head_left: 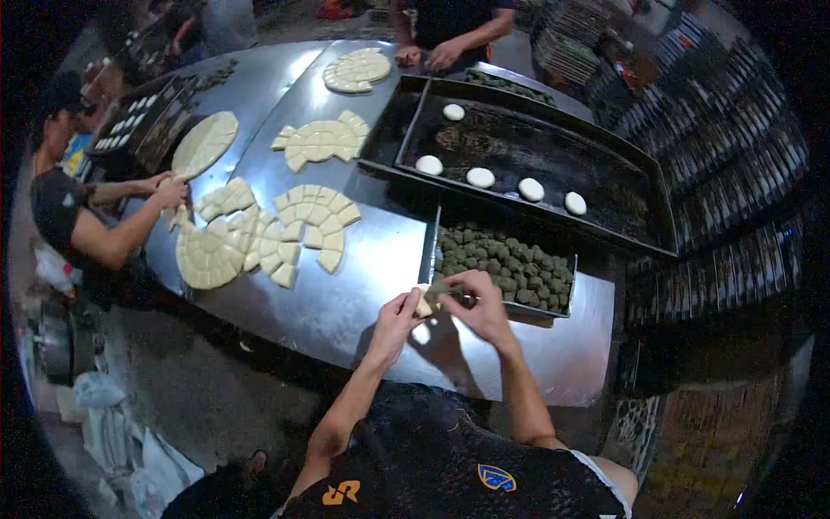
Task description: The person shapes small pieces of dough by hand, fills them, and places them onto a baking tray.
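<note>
Pale dough [425,306] is held in my left hand [399,323], its fingers closed round it, above the metal table [346,294]. Close beside it, my right hand [481,304] has thumb and fingers curled together at a dark green lump [444,291] that touches or nearly touches the dough. Just beyond my hands is a tray of dark green balls [501,264]. Behind that, a large black baking tray [553,147] carries several round white dough pieces [480,178]. Cut dough pieces [316,208] lie in fans to the left.
A co-worker [78,208] at the left handles dough by a whole dough disc [206,144]. Another person's hands [443,55] are at the far edge. More cut dough [322,141] lies farther back. Stacked racks [718,130] rise on the right.
</note>
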`<state>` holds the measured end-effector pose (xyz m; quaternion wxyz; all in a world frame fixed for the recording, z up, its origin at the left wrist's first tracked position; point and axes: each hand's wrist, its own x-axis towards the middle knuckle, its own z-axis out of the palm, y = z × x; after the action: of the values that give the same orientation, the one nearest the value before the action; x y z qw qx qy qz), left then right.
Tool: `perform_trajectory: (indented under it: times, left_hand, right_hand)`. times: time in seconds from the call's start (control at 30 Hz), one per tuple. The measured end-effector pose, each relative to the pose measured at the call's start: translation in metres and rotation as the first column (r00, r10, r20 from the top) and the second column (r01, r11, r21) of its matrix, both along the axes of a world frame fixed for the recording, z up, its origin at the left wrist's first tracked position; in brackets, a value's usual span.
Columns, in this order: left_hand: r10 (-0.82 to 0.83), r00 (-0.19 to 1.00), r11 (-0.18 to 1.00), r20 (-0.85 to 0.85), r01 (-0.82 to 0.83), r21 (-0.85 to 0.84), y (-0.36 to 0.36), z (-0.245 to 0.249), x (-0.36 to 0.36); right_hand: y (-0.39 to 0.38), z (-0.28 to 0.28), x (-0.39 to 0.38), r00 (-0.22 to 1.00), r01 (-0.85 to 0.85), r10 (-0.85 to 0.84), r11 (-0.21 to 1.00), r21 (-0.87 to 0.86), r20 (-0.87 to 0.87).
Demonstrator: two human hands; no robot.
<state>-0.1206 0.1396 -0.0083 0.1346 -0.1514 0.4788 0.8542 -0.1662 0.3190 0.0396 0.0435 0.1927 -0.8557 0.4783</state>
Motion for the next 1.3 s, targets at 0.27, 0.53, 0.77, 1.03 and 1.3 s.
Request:
perform_trajectory:
  times: [0.27, 0.53, 0.77, 1.03, 1.3]
  left_hand:
    - [0.074, 0.996, 0.992, -0.045, -0.069, 0.102, -0.02, 0.019, 0.009]
    - [0.042, 0.996, 0.992, -0.081, -0.032, 0.123, -0.015, 0.021, 0.006]
    - [-0.25, 0.94, 0.787, -0.232, 0.058, -0.614, -0.017, 0.038, 0.017]
    - [0.023, 0.988, 0.966, -0.156, 0.017, 0.256, -0.032, 0.029, 0.033]
    - [0.206, 0.977, 0.906, -0.053, -0.17, 0.388, -0.034, 0.021, 0.034]
  right_hand:
    - [-0.032, 0.002, 0.017, 0.988, -0.059, 0.067, 0.996, -0.06, 0.14]
    - [-0.042, 0.001, 0.013, 0.967, -0.153, 0.15, 0.988, 0.002, -0.205]
    - [-0.041, 0.003, 0.004, 0.963, -0.27, 0.268, 0.961, -0.061, -0.036]
    - [-0.053, 0.043, 0.015, 0.926, -0.375, 0.376, 0.923, -0.083, 0.0]
    - [-0.06, 0.007, 0.003, 0.92, -0.382, 0.392, 0.907, -0.176, 0.019]
